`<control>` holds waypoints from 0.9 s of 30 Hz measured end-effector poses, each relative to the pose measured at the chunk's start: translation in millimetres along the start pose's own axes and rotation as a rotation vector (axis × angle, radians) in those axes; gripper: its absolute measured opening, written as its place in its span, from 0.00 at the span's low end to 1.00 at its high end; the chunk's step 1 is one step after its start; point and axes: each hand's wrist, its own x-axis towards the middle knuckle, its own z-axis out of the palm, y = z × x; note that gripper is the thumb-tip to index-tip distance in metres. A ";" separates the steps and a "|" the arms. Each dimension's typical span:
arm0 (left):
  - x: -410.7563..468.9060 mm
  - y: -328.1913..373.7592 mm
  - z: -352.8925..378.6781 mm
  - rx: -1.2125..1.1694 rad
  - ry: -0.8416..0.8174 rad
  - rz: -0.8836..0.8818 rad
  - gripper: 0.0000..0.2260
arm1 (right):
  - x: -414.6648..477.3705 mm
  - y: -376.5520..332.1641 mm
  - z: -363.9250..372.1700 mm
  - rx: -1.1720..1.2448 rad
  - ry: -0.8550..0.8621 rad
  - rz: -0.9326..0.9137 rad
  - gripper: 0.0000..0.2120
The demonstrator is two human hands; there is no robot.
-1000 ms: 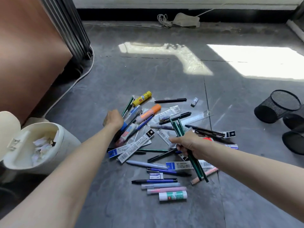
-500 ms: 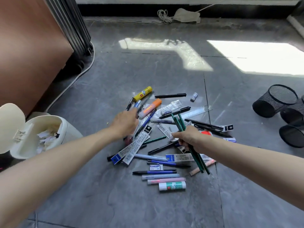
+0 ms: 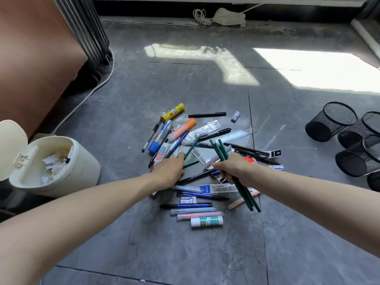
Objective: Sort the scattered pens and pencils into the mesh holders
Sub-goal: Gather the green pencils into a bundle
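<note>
A scattered pile of pens, pencils, markers, glue sticks and erasers (image 3: pixel 197 205) lies on the grey floor. My right hand (image 3: pixel 236 169) grips a bundle of green pencils (image 3: pixel 246 194) that stick out above and below the fist. My left hand (image 3: pixel 170 170) is over the middle of the pile, its fingertips pinching the lower end of one green pencil (image 3: pixel 191 147) that points up and to the right. Several black mesh holders (image 3: pixel 331 122) lie tilted at the far right, apart from both hands. A second mesh holder (image 3: pixel 357 159) lies nearer me.
An open cream waste bin (image 3: pixel 82 167) with paper scraps stands at the left. A brown cabinet (image 3: pixel 37 58) and a white cable (image 3: pixel 92 90) are behind it. A clear ruler (image 3: pixel 236 135) and an orange highlighter (image 3: pixel 183 128) lie in the pile. Bare floor lies between pile and holders.
My left hand has moved right from the pile's left side to its middle and taken hold of a green pencil. My right hand has kept its pencil bundle nearly in place.
</note>
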 end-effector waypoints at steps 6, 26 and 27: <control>5.2 3.5 -11.8 0.077 -0.034 0.036 0.08 | 0.8 5.5 -5.4 0.057 0.023 0.030 0.10; 0.7 71.6 -74.2 -1.459 -0.072 -0.159 0.07 | -32.7 -22.9 -9.5 0.436 -0.099 -0.152 0.16; -2.0 71.3 -72.5 -1.433 -0.071 -0.165 0.07 | -32.7 -21.0 -10.8 0.420 -0.070 -0.158 0.16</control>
